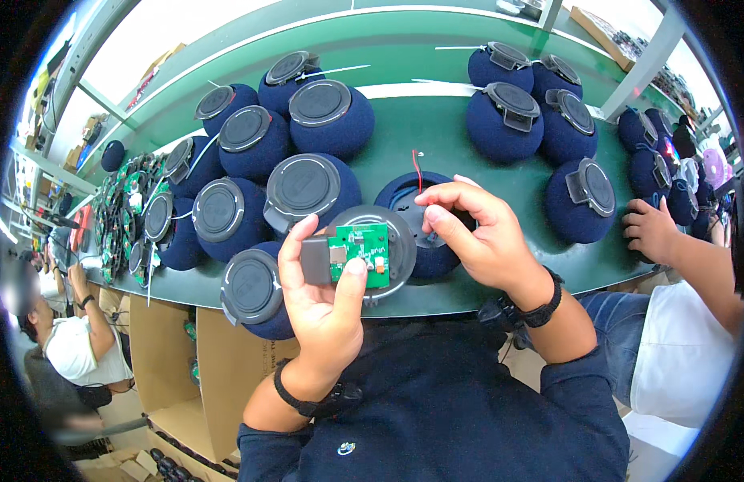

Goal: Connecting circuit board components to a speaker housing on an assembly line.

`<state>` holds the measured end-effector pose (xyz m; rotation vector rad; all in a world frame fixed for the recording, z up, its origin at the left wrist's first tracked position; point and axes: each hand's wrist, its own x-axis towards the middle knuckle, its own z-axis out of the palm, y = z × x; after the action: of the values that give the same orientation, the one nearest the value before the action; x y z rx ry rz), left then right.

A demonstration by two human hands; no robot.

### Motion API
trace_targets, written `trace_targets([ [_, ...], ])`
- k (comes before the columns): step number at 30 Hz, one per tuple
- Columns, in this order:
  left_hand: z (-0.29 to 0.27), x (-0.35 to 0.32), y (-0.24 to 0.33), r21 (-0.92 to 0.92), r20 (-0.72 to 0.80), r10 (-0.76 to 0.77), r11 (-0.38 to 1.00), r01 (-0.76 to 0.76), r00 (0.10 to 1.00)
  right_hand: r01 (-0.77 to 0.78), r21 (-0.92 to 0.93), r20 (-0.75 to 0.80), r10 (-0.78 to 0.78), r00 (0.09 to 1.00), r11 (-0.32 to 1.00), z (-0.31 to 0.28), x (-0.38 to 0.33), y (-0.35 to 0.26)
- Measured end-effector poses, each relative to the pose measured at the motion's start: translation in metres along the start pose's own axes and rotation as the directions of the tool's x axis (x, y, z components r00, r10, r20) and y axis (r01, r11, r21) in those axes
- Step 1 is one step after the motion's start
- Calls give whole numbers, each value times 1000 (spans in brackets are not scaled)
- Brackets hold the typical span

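Note:
My left hand (320, 301) holds a round dark grey cap (392, 245) with a small green circuit board (360, 255) on it, thumb pressed on the board's lower edge. Just right of it my right hand (476, 233) reaches into an open navy fabric-covered speaker shell (404, 197) that rests on the green table (436, 136). The fingers pinch at something inside the shell's opening; what they grip is hidden. A thin red wire (417, 169) sticks up from the shell.
Several navy speaker shells with grey caps (303, 189) crowd the table's left, and more (512, 116) stand at the right. A row of green boards (119, 217) lies far left. Another person's hand (653, 229) rests at the right edge. Cardboard boxes (179, 361) sit below.

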<state>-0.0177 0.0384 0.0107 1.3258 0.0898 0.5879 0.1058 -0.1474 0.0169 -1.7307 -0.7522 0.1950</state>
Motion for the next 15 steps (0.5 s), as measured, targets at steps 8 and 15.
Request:
trace_targets([
  [8, 7, 12, -10, -22, -64, 67, 997, -69, 996, 54, -35, -38, -55, 998, 998, 4, -2, -3],
  [15, 15, 21, -8, -4, -59, 59, 998, -60, 997, 148, -129, 49, -143, 989, 981, 0, 3, -9],
])
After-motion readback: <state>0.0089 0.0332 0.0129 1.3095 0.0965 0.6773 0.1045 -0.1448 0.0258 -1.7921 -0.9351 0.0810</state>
